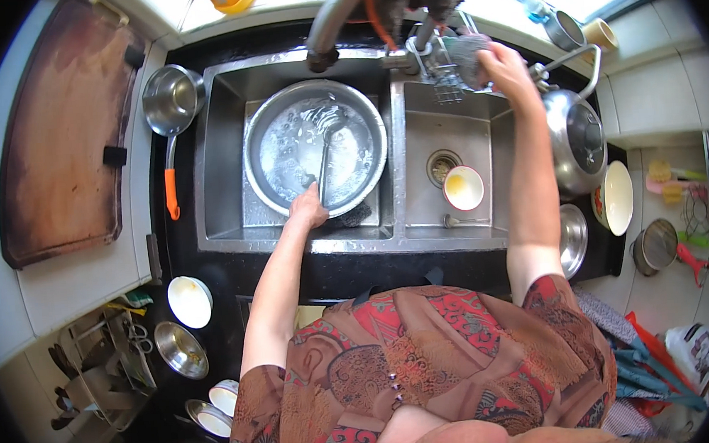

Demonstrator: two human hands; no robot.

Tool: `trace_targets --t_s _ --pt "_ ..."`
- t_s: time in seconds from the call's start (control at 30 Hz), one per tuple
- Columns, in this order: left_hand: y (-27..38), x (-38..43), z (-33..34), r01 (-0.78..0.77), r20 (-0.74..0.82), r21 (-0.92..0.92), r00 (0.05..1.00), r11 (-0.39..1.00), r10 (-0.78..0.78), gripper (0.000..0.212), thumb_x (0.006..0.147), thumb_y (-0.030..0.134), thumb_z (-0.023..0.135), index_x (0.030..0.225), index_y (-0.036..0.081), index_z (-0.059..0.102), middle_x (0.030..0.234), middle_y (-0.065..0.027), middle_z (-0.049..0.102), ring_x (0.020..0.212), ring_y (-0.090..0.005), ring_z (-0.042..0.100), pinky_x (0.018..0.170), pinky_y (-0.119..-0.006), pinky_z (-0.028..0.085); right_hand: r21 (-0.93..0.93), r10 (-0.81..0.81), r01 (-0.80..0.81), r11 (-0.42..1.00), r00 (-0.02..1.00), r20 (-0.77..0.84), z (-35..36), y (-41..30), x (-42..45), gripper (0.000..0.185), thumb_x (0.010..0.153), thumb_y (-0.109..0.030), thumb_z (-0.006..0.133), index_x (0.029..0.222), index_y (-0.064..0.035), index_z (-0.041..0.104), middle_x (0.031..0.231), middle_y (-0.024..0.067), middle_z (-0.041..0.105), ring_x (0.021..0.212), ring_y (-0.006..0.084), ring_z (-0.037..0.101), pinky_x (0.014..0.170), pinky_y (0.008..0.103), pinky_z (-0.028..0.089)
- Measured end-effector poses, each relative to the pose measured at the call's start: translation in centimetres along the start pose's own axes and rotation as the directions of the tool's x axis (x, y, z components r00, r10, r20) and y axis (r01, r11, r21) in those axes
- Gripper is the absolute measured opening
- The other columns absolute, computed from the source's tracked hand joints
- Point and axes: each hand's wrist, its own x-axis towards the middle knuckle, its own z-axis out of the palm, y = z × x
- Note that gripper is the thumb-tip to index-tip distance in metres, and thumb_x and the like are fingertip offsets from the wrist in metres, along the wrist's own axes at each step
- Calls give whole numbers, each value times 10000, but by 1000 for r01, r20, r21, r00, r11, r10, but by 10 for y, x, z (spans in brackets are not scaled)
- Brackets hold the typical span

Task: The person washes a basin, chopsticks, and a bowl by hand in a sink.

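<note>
A round metal basin of water sits in the left bowl of a steel double sink. My left hand is at its near rim, fingertips reaching over the edge. Beside those fingers runs the thin handle of a ladle or spoon lying in the water; whether the hand grips the handle or the rim is unclear. At the back of the right bowl, my right hand holds a grey scouring pad by a wire rack. A red-rimmed white bowl with yellow residue stands near the drain.
A faucet overhangs the basin. An orange-handled saucepan is left of the sink; a kettle stands right. Bowls, including a white one and a metal one, line the left counter. A cutting board leans leftward.
</note>
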Motion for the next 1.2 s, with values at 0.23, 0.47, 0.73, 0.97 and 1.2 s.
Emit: trace_targets --t_s 0.23,0.47,0.73,0.97,1.2 --pt "-29 -26 -60 101 125 -580 992 808 -34 386 799 240 520 1089 -5 588 994 -226 625 979 -348 593 862 -387 448 237 -105 -6 971 885 454 90 -73 -70 252 854 -277 593 849 -25 575 639 -5 531 497 71 540 385 209 421" --pt "-61 -79 -78 -19 -23 -345 1000 938 12 353 854 225 492 1092 -17 584 1037 -249 599 1036 -370 552 914 -410 417 -479 -124 262 838 946 300 305 -3 -15 165 771 -166 584 797 -11 631 864 175 648 871 326 631 757 428 493" --pt "-51 -87 -105 105 84 -249 993 963 -87 362 879 215 483 1157 -8 548 1111 -250 568 1088 -355 525 940 -397 399 -304 -75 322 897 787 612 371 1 -51 266 774 -121 529 1011 -149 646 979 139 646 934 337 614 842 426 474" --pt "-65 -74 -98 50 20 -312 999 949 -46 301 864 181 502 1085 -9 579 1008 -246 601 1008 -379 555 885 -434 435 -591 -382 713 377 701 602 406 30 -67 345 872 -181 449 1207 -172 531 1320 7 440 1299 205 291 1004 453 278" --pt "-59 -60 -81 -100 -182 -84 980 991 83 317 850 175 526 1105 -12 558 989 -226 611 971 -372 570 870 -442 437 -191 169 -71 979 803 571 413 36 -58 309 797 -53 564 1103 -10 558 1001 140 582 812 241 631 521 367 536"
